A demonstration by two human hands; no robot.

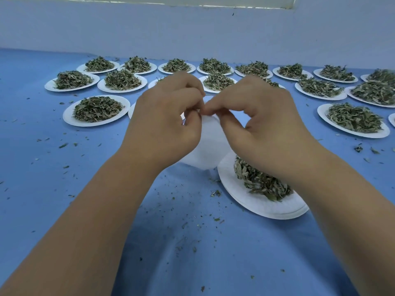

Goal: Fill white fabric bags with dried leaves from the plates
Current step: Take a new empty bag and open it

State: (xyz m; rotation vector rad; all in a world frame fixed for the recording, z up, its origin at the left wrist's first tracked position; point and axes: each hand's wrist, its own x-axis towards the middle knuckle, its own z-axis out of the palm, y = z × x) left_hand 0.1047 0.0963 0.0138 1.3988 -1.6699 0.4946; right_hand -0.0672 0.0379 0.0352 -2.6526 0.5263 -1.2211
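A white fabric bag hangs between my hands above the blue cloth. My left hand pinches its top edge from the left, fingers curled. My right hand pinches the same top edge from the right with thumb and forefinger. The bag's mouth is hidden behind my fingers. Just below my right wrist sits a white plate holding a heap of dried leaves, partly covered by my forearm.
Several white plates of dried leaves stand in rows across the far half of the table, such as one plate at the left and another at the right. Leaf crumbs litter the blue cloth. A pale wall rises behind.
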